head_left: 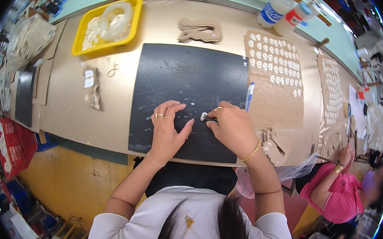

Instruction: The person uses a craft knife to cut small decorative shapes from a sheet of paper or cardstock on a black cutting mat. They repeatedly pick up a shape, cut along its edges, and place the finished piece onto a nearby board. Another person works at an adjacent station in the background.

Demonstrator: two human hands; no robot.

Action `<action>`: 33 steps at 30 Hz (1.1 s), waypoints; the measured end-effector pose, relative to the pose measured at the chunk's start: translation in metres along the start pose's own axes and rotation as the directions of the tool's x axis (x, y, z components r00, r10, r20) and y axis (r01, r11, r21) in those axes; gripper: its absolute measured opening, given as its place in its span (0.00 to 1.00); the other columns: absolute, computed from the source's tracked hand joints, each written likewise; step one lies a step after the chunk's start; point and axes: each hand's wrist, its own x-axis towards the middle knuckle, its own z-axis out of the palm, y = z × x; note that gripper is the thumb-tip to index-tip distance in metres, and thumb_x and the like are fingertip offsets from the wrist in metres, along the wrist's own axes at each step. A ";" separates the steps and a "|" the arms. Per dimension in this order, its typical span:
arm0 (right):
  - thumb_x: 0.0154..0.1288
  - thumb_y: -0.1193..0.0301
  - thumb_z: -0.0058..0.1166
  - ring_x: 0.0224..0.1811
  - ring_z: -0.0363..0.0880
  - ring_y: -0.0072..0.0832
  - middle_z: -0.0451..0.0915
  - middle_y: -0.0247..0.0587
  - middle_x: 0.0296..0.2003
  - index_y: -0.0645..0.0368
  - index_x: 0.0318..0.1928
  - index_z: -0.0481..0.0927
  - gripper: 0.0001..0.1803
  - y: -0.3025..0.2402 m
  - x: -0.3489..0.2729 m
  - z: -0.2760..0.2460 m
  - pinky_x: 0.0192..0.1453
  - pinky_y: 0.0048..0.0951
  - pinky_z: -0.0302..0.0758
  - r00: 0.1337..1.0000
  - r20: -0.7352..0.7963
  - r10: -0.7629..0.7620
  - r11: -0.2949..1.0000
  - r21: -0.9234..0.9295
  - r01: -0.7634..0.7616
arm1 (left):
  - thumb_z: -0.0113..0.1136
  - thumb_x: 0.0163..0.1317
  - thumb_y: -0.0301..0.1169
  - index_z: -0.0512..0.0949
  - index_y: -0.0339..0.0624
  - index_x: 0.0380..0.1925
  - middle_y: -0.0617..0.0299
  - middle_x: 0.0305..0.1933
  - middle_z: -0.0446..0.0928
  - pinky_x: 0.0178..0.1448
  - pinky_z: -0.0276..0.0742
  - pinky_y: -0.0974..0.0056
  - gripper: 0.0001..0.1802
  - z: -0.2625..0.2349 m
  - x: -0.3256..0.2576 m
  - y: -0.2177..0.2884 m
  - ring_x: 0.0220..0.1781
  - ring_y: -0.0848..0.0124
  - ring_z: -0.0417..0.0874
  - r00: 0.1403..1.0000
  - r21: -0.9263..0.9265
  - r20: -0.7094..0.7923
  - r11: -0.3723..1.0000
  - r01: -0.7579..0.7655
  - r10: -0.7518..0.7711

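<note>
white piece [203,116], right hand [235,127] pinching dark tool [210,118], left hand [168,126] spread, pen [249,96] beside mat [189,75], yellow tray [137,20] beyond

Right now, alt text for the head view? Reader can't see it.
A person's right hand pinches a small dark item at a white piece over a black mat, the left hand open beside it. Rows of white pieces lie on a brown sheet to the right; a yellow tray at upper left holds loose white bits.
</note>
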 end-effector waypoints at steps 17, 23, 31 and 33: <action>0.65 0.65 0.63 0.43 0.84 0.50 0.85 0.51 0.43 0.62 0.54 0.81 0.20 -0.013 0.036 -0.025 0.51 0.43 0.80 0.949 -0.302 -0.093 0.990 0.072 0.120 | 0.72 0.57 0.30 0.76 0.46 0.55 0.59 0.61 0.72 0.69 0.54 0.50 0.25 0.001 0.020 -0.004 0.67 0.56 0.67 0.998 0.153 0.038 0.987 0.046 -0.052; 0.66 0.65 0.63 0.44 0.84 0.47 0.80 0.47 0.47 0.60 0.46 0.85 0.13 0.028 0.168 -0.030 0.47 0.44 0.80 0.926 -0.379 -0.003 1.000 -0.028 -0.008 | 0.69 0.60 0.31 0.77 0.43 0.54 0.58 0.58 0.76 0.67 0.55 0.51 0.22 0.003 0.018 -0.010 0.64 0.57 0.70 0.998 0.100 -0.050 0.994 -0.038 0.043; 0.64 0.60 0.66 0.43 0.84 0.43 0.80 0.37 0.47 0.57 0.45 0.87 0.15 0.031 0.224 0.006 0.46 0.43 0.80 0.907 -0.421 0.004 0.995 -0.088 -0.045 | 0.67 0.61 0.31 0.80 0.44 0.52 0.60 0.56 0.78 0.65 0.56 0.53 0.18 0.004 0.015 -0.011 0.62 0.60 0.73 0.992 0.082 -0.080 0.993 -0.087 0.094; 0.64 0.66 0.63 0.43 0.85 0.43 0.80 0.37 0.47 0.55 0.45 0.86 0.11 0.025 0.222 0.005 0.46 0.44 0.81 0.887 -0.461 -0.015 0.995 -0.090 -0.030 | 0.67 0.61 0.30 0.82 0.44 0.48 0.61 0.55 0.78 0.65 0.56 0.54 0.15 0.005 0.015 -0.012 0.62 0.61 0.72 0.994 0.092 -0.054 0.992 -0.086 0.091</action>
